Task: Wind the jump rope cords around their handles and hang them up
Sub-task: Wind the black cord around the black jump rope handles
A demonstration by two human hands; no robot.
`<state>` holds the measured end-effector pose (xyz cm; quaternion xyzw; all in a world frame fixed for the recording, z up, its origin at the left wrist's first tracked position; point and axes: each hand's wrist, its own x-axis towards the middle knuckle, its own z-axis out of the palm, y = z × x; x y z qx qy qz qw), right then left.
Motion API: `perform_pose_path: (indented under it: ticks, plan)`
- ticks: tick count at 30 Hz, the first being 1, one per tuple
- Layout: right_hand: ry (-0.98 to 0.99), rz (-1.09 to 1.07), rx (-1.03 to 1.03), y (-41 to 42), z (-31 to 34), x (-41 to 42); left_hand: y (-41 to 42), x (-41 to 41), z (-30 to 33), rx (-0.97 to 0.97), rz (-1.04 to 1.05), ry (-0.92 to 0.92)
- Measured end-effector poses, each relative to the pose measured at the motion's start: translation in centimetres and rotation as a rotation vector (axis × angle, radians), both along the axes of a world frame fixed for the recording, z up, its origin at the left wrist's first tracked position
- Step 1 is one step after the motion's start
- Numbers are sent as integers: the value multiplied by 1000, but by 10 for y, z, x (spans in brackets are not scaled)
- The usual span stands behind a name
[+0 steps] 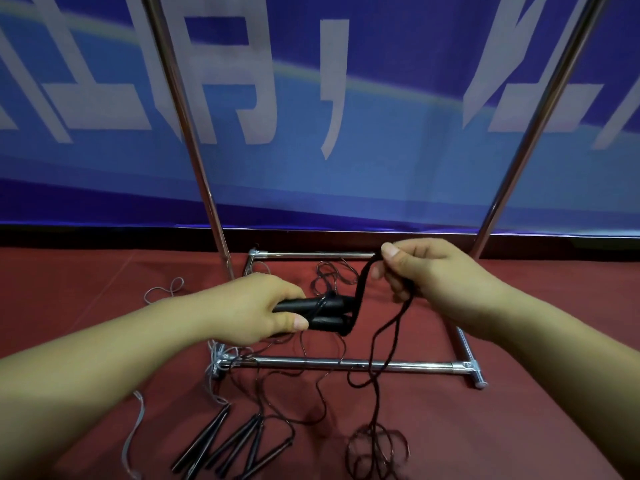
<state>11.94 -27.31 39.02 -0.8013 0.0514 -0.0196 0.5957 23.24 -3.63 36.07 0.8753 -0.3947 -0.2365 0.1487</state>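
The winding step is in hand: near the middle of the frame the left hand (266, 308) is closed around a pair of black handles (325, 311) held side by side, their long axis running roughly left to right across the picture, free ends pointing toward the right hand. The right hand (420, 271), a little higher and to the right, pinches the dark cord (362, 292) between thumb and fingers; the cord rises from the right end of the handles up to that pinch, and a looser strand drops from the hand down to a tangle on the red floor (519, 427) at lower centre-right. One turn or so appears to sit on the handles (the wrap is dark on dark, so the count is unclear). The next move, as I judge it, calls for carrying the cord over and around the handles while the left hand keeps them parallel and steady, with tension kept so the turns lie snug rather than slack. Much cord is left, so the job looks early. At lower left lie more handles (235, 441) with unwound cords, and a chrome rack (346, 363) stands behind the hands, its base bars crossing the centre and its uprights rising to the top, with nothing visibly hung on it yet.
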Motion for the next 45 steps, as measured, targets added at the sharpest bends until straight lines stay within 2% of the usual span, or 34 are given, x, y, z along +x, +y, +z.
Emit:
perform_pose_path:
  ticks: [6,10,14,17,23,27,31,39,45]
  plan:
    - [-56,-188,-356,-8,-7,2,-11,-24,16,-91,-194,141]
    - [-102,-237,-394,-14,-9,3,-10,-28,23,-160,-207,198]
    - [-70,-221,-342,-17,-13,4,-9,-32,30,-208,-205,271]
    - [-30,-157,-275,-15,-15,6,-10,-37,35,-266,-200,393]
    - [116,-109,116,-6,-16,6,-9,-45,43,-465,-126,561]
    - [124,-156,194,1,-21,11,-13,-44,45,-647,68,468]
    - [71,-162,63,14,-27,12,-18,-39,40,-753,239,341]
    - [137,-77,42,29,-27,4,-14,-21,29,-742,542,264]
    - [141,-107,-98,27,-19,3,-9,-9,16,-648,556,206]
